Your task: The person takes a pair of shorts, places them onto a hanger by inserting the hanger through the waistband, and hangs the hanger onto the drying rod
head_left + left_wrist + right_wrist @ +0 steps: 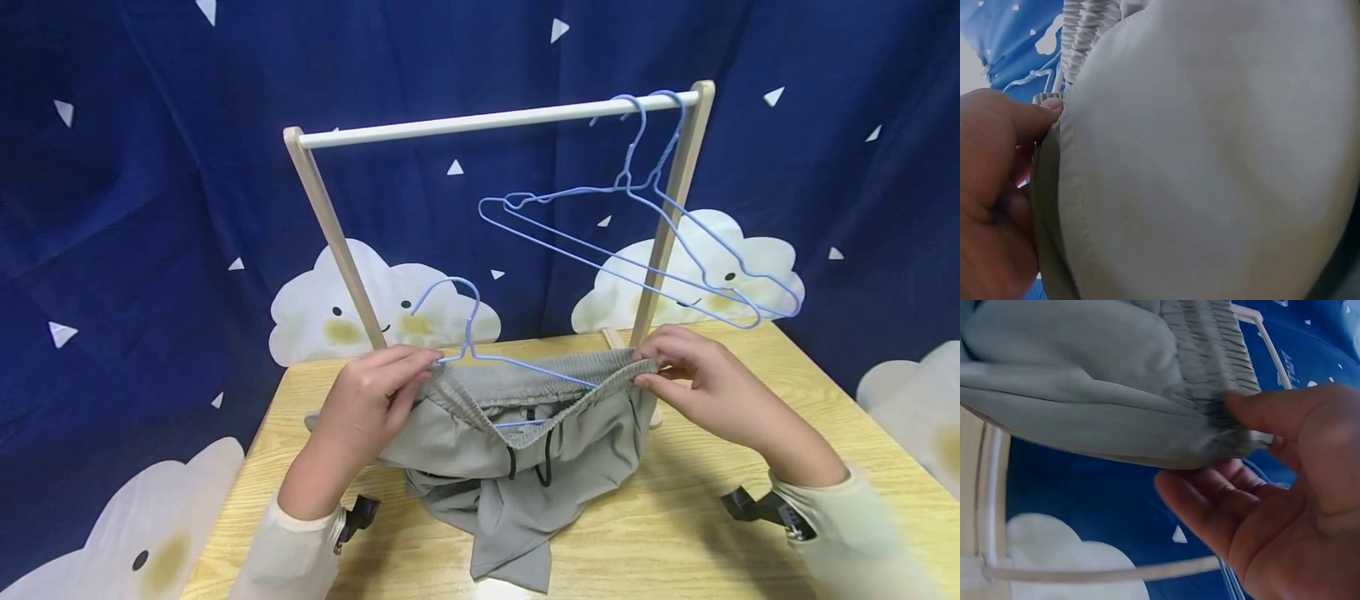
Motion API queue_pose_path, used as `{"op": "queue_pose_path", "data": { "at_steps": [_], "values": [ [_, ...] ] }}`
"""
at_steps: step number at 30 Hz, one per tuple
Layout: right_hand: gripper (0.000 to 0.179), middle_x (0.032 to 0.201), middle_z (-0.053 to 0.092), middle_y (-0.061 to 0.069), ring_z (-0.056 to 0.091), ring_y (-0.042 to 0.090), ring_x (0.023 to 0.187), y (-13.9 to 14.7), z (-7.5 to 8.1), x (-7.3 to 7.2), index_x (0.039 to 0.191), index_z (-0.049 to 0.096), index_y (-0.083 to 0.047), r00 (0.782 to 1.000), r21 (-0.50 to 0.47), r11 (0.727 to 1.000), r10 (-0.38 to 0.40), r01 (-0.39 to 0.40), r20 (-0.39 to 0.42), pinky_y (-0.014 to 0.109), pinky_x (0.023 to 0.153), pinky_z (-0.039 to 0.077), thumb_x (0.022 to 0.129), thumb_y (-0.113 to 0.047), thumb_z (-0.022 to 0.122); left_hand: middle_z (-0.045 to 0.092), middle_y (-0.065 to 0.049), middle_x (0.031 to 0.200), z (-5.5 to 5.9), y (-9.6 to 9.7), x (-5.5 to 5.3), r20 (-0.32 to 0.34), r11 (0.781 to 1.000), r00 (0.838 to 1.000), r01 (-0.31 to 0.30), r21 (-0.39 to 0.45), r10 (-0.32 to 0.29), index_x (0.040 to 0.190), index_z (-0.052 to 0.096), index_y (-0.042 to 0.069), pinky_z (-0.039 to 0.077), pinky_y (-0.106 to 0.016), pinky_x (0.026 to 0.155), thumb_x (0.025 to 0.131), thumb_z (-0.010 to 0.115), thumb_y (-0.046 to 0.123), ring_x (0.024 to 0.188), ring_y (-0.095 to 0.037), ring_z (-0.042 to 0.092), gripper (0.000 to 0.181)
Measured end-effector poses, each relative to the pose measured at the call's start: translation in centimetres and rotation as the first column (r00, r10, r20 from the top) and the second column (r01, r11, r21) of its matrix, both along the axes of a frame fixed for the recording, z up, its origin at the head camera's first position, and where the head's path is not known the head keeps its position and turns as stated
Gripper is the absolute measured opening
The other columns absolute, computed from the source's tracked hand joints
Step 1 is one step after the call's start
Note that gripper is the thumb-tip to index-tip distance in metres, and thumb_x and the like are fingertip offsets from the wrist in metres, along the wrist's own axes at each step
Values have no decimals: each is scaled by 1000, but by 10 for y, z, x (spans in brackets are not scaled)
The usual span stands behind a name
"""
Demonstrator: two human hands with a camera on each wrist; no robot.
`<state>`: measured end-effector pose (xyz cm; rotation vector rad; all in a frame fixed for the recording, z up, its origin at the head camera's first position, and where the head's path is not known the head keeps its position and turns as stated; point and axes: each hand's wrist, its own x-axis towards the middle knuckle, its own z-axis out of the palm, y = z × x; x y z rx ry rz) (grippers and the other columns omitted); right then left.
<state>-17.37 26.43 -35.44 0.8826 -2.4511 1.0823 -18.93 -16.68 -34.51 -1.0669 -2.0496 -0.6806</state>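
Grey trousers (pixel 517 475) with an elastic waistband and dark drawstrings hang between my two hands, their lower part bunched over the table. My left hand (pixel 367 408) pinches the waistband's left end together with the shoulder of a blue wire hanger (pixel 517 361). The hanger's hook stands up above the waistband, while its right arm and part of its bottom bar run down inside the waist opening. At the opposite end, my right hand (pixel 693 379) pinches the waistband between thumb and fingers. In the right wrist view the waistband (pixel 1210 356) is gathered under the thumb.
Behind the trousers stands a clothes rack with a white rail (pixel 480 125) and wooden posts. Two more blue wire hangers (pixel 637 187) hang at its right end. Everything is on a wooden table (pixel 720 533), before a dark blue curtain (pixel 420 50) with white clouds and triangles.
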Motion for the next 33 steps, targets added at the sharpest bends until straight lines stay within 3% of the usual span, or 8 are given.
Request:
{"op": "queue_pose_path", "data": {
  "at_steps": [8,16,25,33],
  "values": [
    [42,119,69,-9,60,9,93,-22,-7,0,124,74,-23,996,-30,997,74,-76,-48,19,82,56,97,10,74,82,-8,109,-4,9,1,30,999,999,38,20,-38,121,81,5,65,-35,85,93,77,-8,96,-22,80,31],
    [59,133,72,0,66,8,90,-37,-13,2,145,70,-15,998,-92,995,44,-49,-54,16,84,58,93,10,78,82,-11,111,-8,21,5,45,996,997,65,61,-67,121,81,2,65,-29,84,95,74,-9,99,-22,81,29],
    [38,120,81,5,74,1,107,-51,-24,4,126,79,-5,999,-155,987,30,-36,-43,17,87,61,91,9,81,81,-14,109,-12,33,9,35,986,992,117,119,-122,121,80,-1,64,-24,82,94,72,-13,91,-23,81,31],
    [34,117,83,1,77,5,106,-60,-28,7,121,84,-14,997,-192,981,19,-34,-80,17,84,60,93,5,81,81,-13,109,-16,45,12,21,984,988,152,95,-154,123,79,-1,64,-23,82,94,72,-13,92,-21,81,32]
  ]
}}
